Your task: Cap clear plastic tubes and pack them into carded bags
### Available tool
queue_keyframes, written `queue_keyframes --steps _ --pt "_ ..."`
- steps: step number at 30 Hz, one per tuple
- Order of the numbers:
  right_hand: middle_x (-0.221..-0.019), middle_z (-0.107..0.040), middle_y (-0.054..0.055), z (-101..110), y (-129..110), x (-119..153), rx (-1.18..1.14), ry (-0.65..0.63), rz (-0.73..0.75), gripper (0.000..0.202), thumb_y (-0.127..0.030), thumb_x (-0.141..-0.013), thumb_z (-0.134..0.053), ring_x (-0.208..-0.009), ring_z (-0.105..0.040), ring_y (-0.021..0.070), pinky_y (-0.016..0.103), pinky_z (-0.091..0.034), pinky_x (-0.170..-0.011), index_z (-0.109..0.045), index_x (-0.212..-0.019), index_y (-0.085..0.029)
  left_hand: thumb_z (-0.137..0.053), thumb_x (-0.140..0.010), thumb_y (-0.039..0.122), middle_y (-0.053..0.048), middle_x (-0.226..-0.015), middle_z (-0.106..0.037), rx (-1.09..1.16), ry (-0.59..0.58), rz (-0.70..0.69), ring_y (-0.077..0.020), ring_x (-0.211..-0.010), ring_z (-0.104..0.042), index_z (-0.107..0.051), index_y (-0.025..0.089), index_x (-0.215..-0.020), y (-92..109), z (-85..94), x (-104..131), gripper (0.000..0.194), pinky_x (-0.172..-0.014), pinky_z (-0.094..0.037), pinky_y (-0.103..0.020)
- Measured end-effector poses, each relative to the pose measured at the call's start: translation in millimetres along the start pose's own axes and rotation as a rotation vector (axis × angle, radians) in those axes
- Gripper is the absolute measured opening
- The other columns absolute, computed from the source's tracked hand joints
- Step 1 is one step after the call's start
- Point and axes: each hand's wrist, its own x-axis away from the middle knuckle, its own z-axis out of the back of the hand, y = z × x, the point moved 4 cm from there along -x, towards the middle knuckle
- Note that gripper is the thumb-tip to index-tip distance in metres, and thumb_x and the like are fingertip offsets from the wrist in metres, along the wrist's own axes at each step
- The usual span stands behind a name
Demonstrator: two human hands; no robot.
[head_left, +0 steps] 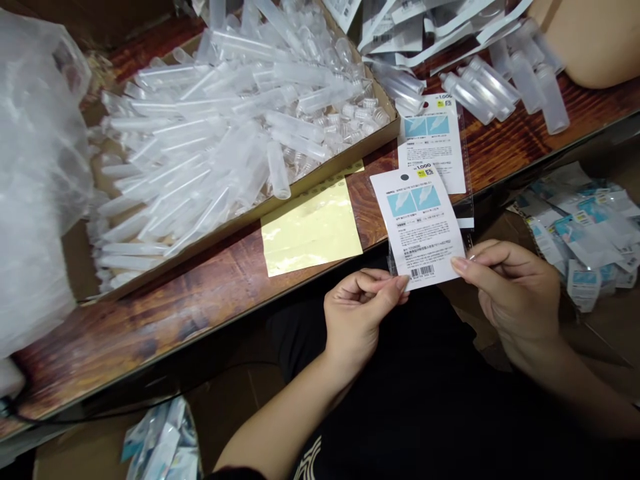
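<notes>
Between my two hands is a printed packaging card (425,227), white with two blue pictures, a barcode and a round hang hole at its top. My left hand (357,313) pinches its lower left corner between thumb and fingers. At the lower right corner, my right hand (515,293) has thumb and fingers closed on the card's edge. Clear plastic shows along the card's left side; whether the card sits inside a bag I cannot tell. Just behind it, a second card in a clear bag (455,160) lies on the wooden table (190,293).
A shallow cardboard box (240,217) holds many clear plastic tubes and small threaded pieces. Several frosted bottles (485,90) lie at the back right, near a bare arm or leg. Yellow paper (313,230) is by the box. Filled packets (585,227) lie lower right, more packets (167,440) lower left.
</notes>
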Motion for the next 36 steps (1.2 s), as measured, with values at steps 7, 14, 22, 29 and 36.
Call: queue_keyframes --steps 7,14,22,29,36 --pt "-0.086 -0.064 0.001 5.5 -21.9 0.0 0.273 0.071 0.306 0.034 -0.028 -0.079 -0.087 -0.071 -0.059 0.0178 0.036 -0.048 -0.064 -0.061 -0.101 -0.031 -0.097 -0.061 0.023 0.001 -0.069 -0.074 0.072 0.003 0.039 -0.0087 -0.057 -0.07 -0.062 0.015 -0.057 -1.7 -1.2 -1.0 0.036 -0.06 -0.063 -0.02" --pt "-0.093 -0.07 0.003 -14.4 -31.4 6.3 0.829 -0.023 0.825 0.036 -0.028 -0.08 -0.084 -0.087 -0.059 0.0238 0.044 -0.039 -0.085 -0.079 -0.113 -0.043 -0.098 -0.059 0.023 0.001 -0.071 -0.075 0.132 -0.047 0.054 -0.0081 -0.057 -0.07 -0.062 0.015 -0.057 2.7 -7.0 2.2 0.037 -0.06 -0.063 -0.019" --pt "-0.104 -0.079 0.0 -7.3 -60.5 15.6 1.01 0.062 1.151 0.047 -0.026 -0.089 -0.075 -0.086 -0.069 0.0224 0.042 -0.042 -0.081 -0.069 -0.134 -0.038 -0.092 -0.072 0.032 -0.001 -0.075 -0.074 -0.098 -0.298 -0.143 -0.0132 -0.059 -0.069 -0.071 0.022 -0.065 43.7 -24.6 34.0 0.024 -0.052 -0.057 -0.025" --pt "-0.116 -0.076 0.003 23.5 -98.6 32.8 0.554 -0.095 0.873 0.055 -0.015 -0.088 -0.075 -0.099 -0.07 0.0282 0.046 -0.051 -0.089 -0.068 -0.136 -0.041 -0.099 -0.058 0.025 -0.006 -0.093 -0.076 -0.865 -0.442 -0.869 -0.0328 -0.113 -0.068 -0.078 0.023 -0.083 138.7 -65.2 52.6 0.032 -0.103 -0.051 -0.044" --pt "-0.111 -0.074 0.0 33.3 -102.9 33.5 0.108 -0.456 0.313 0.036 -0.03 -0.09 -0.077 -0.092 -0.071 0.0202 0.033 -0.061 -0.078 -0.073 -0.125 -0.039 -0.099 -0.046 0.02 0.005 -0.052 -0.058 -1.089 -0.709 -0.396 -0.0148 -0.055 -0.06 -0.07 0.019 -0.055 141.8 -98.0 45.4 0.03 -0.062 -0.047 -0.028"
